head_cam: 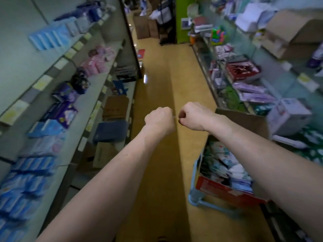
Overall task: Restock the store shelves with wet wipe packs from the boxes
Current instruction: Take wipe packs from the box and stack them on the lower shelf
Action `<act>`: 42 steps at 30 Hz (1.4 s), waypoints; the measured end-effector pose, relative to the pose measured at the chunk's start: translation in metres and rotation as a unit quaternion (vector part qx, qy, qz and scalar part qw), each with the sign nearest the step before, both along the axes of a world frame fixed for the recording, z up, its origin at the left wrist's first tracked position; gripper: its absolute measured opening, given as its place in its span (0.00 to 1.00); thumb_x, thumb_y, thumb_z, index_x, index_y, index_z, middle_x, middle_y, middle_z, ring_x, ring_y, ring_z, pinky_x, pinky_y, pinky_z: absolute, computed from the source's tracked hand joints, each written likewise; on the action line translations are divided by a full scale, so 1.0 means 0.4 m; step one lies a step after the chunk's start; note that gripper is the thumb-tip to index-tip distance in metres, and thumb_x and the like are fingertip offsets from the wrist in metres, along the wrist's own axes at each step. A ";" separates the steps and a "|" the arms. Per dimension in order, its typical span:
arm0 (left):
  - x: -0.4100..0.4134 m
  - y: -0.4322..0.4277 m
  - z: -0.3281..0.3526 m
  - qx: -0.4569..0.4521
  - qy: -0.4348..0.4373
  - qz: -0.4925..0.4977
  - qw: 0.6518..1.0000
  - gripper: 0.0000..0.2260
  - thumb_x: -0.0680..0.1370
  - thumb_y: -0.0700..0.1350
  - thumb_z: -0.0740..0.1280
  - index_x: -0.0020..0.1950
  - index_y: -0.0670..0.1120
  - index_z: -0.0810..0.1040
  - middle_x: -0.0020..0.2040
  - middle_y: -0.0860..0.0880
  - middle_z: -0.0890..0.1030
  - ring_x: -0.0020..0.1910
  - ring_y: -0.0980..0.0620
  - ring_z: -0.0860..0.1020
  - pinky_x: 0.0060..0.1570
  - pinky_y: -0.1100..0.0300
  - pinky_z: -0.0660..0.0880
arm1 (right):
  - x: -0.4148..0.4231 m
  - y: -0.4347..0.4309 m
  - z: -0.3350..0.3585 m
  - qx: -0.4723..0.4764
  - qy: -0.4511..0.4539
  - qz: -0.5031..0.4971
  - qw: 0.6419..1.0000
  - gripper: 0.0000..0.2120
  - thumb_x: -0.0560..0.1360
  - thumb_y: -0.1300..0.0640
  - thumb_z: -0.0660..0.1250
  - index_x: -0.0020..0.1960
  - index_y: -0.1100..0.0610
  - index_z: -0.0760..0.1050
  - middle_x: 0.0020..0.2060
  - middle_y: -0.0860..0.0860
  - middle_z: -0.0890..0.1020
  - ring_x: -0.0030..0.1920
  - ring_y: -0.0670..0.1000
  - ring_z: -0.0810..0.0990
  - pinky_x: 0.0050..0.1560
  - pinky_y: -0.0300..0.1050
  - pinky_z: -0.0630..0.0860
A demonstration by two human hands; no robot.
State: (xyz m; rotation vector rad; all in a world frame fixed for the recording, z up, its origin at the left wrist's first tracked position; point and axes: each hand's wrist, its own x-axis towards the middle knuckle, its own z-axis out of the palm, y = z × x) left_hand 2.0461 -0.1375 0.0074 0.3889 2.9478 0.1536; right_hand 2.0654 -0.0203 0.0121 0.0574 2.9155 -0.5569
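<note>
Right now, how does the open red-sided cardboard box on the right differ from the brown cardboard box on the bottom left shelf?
The red-sided cardboard box stands open on a light blue frame in the aisle, packs showing; the brown cardboard box lies on the bottom left shelf, contents hidden. The aisle box's side is red, the shelf box brown. Both are cardboard.

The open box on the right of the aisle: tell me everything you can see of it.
The box is open-topped cardboard with a red front wall and a plain brown flap standing up at its far side. It sits on a light blue frame on the floor, at the aisle's right side. Inside lie jumbled soft packs, white, green and bluish; their print is too blurred to read. The right forearm crosses in front of it, hiding part.
</note>
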 end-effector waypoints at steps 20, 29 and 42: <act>-0.172 0.461 -0.336 -0.004 -0.221 -0.233 0.947 0.19 0.79 0.44 0.62 0.71 0.47 0.69 0.68 0.42 0.70 0.65 0.40 0.72 0.61 0.49 0.72 | -0.026 0.477 -0.349 -0.071 -0.173 -0.234 0.954 0.08 0.77 0.57 0.64 0.49 0.58 0.80 0.52 0.56 0.82 0.53 0.58 0.79 0.47 0.45 0.75; -0.141 0.527 -0.606 -0.055 -0.360 -0.193 0.911 0.19 0.80 0.43 0.61 0.72 0.43 0.68 0.69 0.42 0.71 0.67 0.44 0.71 0.62 0.56 0.70 | 0.021 0.529 -0.633 -0.107 -0.287 -0.247 0.919 0.08 0.77 0.56 0.63 0.49 0.58 0.79 0.55 0.58 0.80 0.56 0.59 0.77 0.54 0.47 0.76; -0.083 0.540 -0.787 -0.061 -0.476 0.063 0.875 0.17 0.80 0.46 0.62 0.66 0.38 0.71 0.61 0.40 0.76 0.58 0.41 0.77 0.53 0.52 0.78 | 0.050 0.495 -0.841 -0.194 -0.426 -0.273 0.841 0.15 0.80 0.49 0.59 0.59 0.59 0.71 0.51 0.58 0.76 0.47 0.57 0.74 0.39 0.44 0.69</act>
